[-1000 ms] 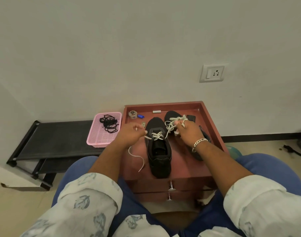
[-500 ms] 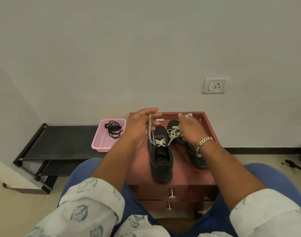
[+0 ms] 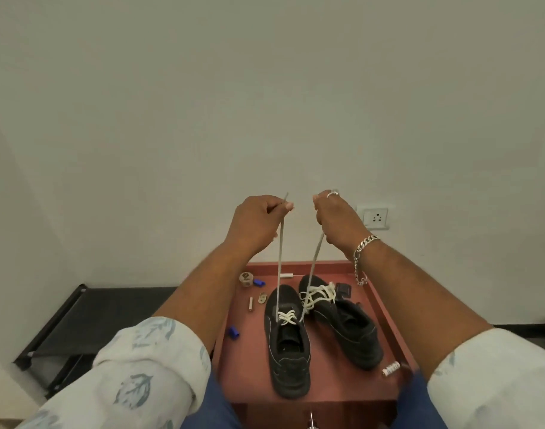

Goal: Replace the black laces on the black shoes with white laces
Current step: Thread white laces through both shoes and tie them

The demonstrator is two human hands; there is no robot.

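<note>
Both hands, left [image 3: 255,223] and right [image 3: 336,218], pinching white lace ends [image 3: 279,267] taut above near black shoe [image 3: 289,339], table's 6 o'clock; uneven pull risks lopsided ends.

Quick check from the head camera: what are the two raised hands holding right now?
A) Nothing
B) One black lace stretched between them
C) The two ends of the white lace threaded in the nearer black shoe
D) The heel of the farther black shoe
C: the left hand and right hand each pinch one end of the white lace, both strands rising taut from the lower eyelets of the nearer black shoe.
</note>
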